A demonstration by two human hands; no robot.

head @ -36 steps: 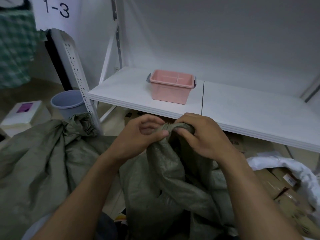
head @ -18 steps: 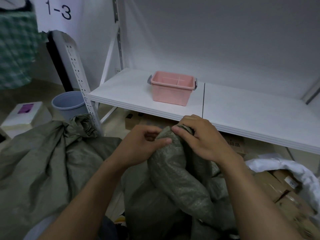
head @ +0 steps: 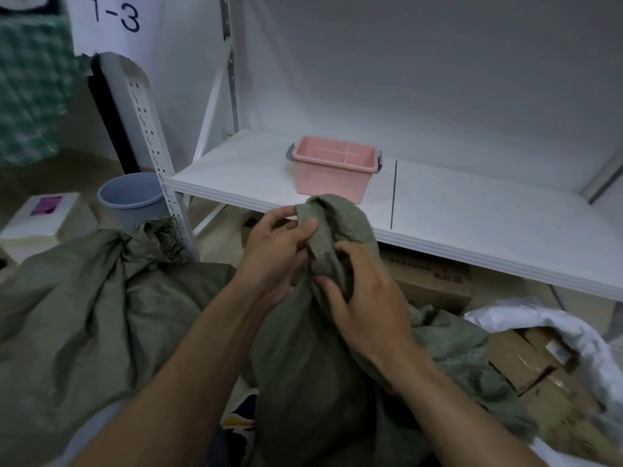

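Fingers of the left hand are pinching the top fold of the sack, thumb pressing the cloth against the curled forefinger. The right hand is gripping the bunched neck just below, its fingers curling round the cloth. The sack is standing between the person's forearms, its gathered mouth rising in front of the shelf edge and just overlapping the foot of the bin.

A second ago both hands were sitting side by side at the very top of the neck, below the shelf edge. Since then the right hand has been sliding down the neck and the left has been lifting the free end, so the mouth is now standing higher and a loose flap is showing. That is suggesting the mouth is being worked loose rather than merely held, and the opening is probably close. Whether a knot or tie remains, I cannot tell.

Another sack is lying slumped to the left, beside the bucket.
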